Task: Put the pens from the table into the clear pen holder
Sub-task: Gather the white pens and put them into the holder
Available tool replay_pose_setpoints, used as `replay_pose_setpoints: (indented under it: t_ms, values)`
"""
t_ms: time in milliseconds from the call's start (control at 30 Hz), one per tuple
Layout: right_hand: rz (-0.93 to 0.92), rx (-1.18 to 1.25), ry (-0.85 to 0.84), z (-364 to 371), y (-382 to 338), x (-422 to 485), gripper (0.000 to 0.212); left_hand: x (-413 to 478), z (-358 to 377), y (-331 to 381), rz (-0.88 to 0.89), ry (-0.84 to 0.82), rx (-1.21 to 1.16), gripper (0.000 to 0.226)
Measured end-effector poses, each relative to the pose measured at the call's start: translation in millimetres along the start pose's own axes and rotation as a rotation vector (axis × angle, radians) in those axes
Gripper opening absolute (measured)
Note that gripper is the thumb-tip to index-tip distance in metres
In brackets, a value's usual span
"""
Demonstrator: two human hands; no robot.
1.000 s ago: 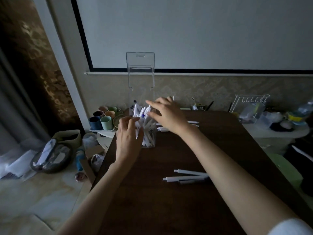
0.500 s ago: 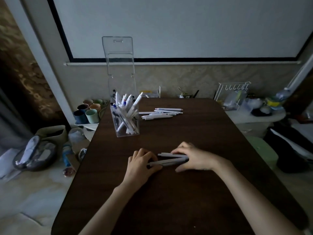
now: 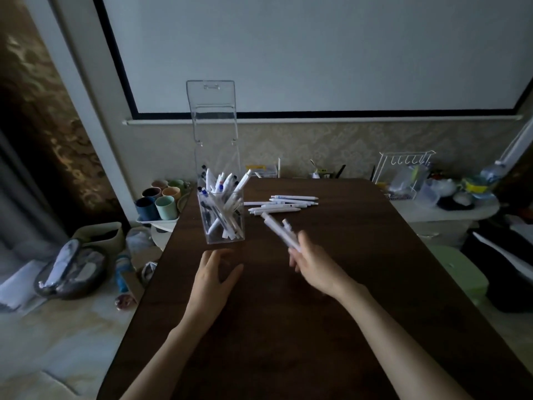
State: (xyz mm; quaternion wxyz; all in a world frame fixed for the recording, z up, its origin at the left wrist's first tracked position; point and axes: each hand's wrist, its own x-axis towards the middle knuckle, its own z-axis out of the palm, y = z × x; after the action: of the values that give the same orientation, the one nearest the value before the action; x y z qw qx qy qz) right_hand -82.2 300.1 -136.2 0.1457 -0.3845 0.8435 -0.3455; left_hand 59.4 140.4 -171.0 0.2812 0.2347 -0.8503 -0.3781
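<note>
The right hand is raised above the dark wooden table, forearm entering from 5 o'clock. Its fingers are closed around a small bundle of white pens; motion blur hides the exact count. The bundle tips up toward 11 o'clock, its free ends just beside the clear pen holder. The left hand is low over the table at 6 o'clock from the holder, palm down, fingers spread and empty, thumb pointing toward 2 o'clock. The holder stands upright near the table's left edge, lid hinged upward, packed with white pens leaning at mixed angles. A loose group of pens lies flat at 3 o'clock from the holder.
</note>
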Motion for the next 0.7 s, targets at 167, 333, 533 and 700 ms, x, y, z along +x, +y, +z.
replay_pose_setpoints:
  t_ms: [167,333,533,700]
  values:
    - [-0.227,0.526,0.35,-10.2,-46.9,37.0,0.014,38.1,-29.7,14.5,-0.056,0.208,-0.087,0.063]
    - [-0.259,0.926,0.521,-6.3,-106.5,94.2,0.013,93.6,-34.2,-1.5,-0.026,0.127,-0.023,0.098]
    - [-0.295,0.942,0.604,4.6,-133.8,130.4,0.016,115.9,-23.9,-27.7,-0.175,-0.029,-0.264,0.094]
    - [-0.471,0.975,0.587,-2.5,-141.4,136.4,0.011,115.7,-17.6,-34.6,-0.175,0.006,-0.267,0.067]
